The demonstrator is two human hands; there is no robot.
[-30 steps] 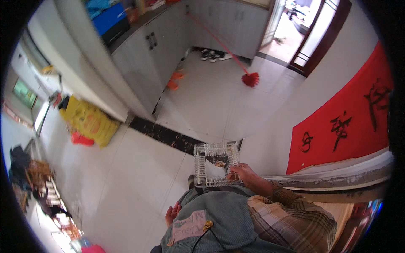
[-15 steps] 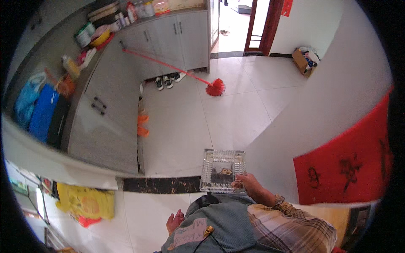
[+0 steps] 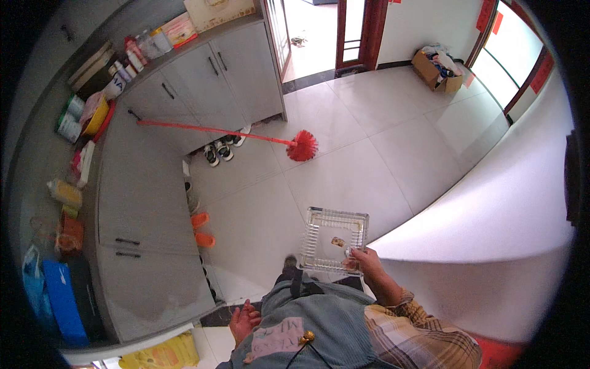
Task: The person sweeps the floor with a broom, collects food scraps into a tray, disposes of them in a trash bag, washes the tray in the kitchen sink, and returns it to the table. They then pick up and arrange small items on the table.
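My right hand grips the near right corner of a clear, square plastic container with ribbed sides. It is held out in front of my body at waist height. A small brown and pale piece shows in its middle; whether it lies inside or is seen through the plastic, I cannot tell. Low beside my blue-grey apron, my left hand hangs with its fingers apart and nothing in it. The tip of a dark shoe shows just left of the container.
Grey cabinets line the left, with bottles and tubs on top. A red-handled mop or brush leans from them onto the tiles. Orange slippers and dark shoes lie at their base. A cardboard box stands by the far wall; a white wall curves along the right.
I have stepped forward and turned rightward: the cabinets, mop and box have shifted, and a bright doorway shows at far right. The container stays in my right hand.
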